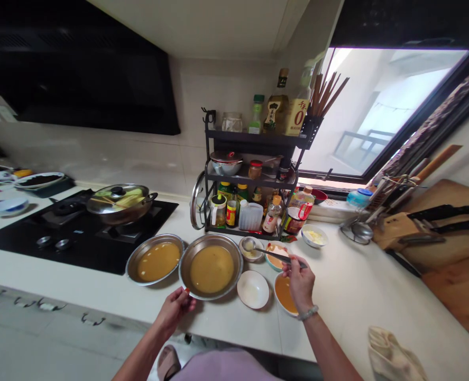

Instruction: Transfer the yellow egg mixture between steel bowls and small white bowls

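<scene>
My right hand [301, 280] grips the dark handle of a spoon [272, 254], whose bowl is over a small white bowl [253, 256] with pale contents. At the near rim of a round metal pan [239, 264] of yellowish-brown liquid, my left hand [175, 307] has its fingers closed on the edge. A second metal pan [133, 270] of similar liquid, with a few pale bits, sits to its left. Below my right hand is a bowl of orange-brown liquid [285, 294], partly hidden. A white dish [253, 290] stands between that bowl and the pan.
Behind the bowls stands a black rack [254, 138] of bottles and jars. A lidded pan [117, 209] sits on the black stove [87, 243] at left. To the right are a bowl of pale pieces [314, 236], a knife block [396, 230] and a cloth [395, 354].
</scene>
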Demonstrator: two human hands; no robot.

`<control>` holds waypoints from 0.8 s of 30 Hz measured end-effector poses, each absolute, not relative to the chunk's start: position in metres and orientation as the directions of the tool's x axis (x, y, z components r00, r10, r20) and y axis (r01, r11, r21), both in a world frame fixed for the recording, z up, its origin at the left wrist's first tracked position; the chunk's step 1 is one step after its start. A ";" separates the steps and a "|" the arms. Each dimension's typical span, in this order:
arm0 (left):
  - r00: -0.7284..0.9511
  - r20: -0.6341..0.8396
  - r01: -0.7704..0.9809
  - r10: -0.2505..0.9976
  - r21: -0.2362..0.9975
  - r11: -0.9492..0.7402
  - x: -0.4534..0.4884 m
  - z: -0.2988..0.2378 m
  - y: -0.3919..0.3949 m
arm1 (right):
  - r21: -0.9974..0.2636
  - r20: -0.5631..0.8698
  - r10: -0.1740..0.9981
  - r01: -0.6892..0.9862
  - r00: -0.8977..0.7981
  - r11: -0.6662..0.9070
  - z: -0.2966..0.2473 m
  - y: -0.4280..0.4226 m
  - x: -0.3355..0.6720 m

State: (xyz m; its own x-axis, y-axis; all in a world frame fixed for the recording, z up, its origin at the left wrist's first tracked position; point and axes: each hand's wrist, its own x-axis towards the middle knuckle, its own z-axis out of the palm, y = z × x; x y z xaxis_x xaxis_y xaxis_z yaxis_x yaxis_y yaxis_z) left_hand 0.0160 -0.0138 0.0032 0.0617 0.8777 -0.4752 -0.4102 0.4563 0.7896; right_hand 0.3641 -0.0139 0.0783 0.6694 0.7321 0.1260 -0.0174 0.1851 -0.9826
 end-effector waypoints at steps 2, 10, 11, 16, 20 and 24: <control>0.067 -0.475 -0.408 0.877 0.789 0.459 0.016 0.004 -0.014 | -0.980 0.142 0.753 -0.018 0.643 0.200 0.082 -0.016 0.356; 0.084 -0.466 -0.418 0.881 0.786 0.456 0.015 0.000 -0.013 | -0.933 0.346 0.862 0.227 0.370 0.277 0.082 -0.036 0.317; 0.086 -0.462 -0.421 0.883 0.786 0.452 0.014 -0.001 -0.013 | -0.909 0.395 0.864 0.267 0.313 0.319 0.081 -0.038 0.314; 0.070 -0.469 -0.412 0.880 0.790 0.454 0.014 -0.003 -0.012 | -0.821 0.516 0.836 0.387 0.187 0.420 0.077 -0.041 0.320; 0.063 -0.482 -0.417 0.874 0.783 0.462 0.015 -0.001 -0.012 | -0.825 0.485 0.819 0.471 0.307 0.312 0.069 -0.031 0.338; 0.063 -0.474 -0.413 0.878 0.789 0.455 0.015 -0.002 -0.013 | -0.810 0.472 0.813 0.532 0.341 0.246 0.054 -0.021 0.354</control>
State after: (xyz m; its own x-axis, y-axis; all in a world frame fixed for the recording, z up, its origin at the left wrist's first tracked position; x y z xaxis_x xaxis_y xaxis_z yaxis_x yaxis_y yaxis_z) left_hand 0.0146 -0.0128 -0.0018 0.0633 0.8785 -0.4736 -0.4130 0.4551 0.7889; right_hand 0.3541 -0.0209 0.0537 0.3415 0.8130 0.4716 0.5320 0.2464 -0.8101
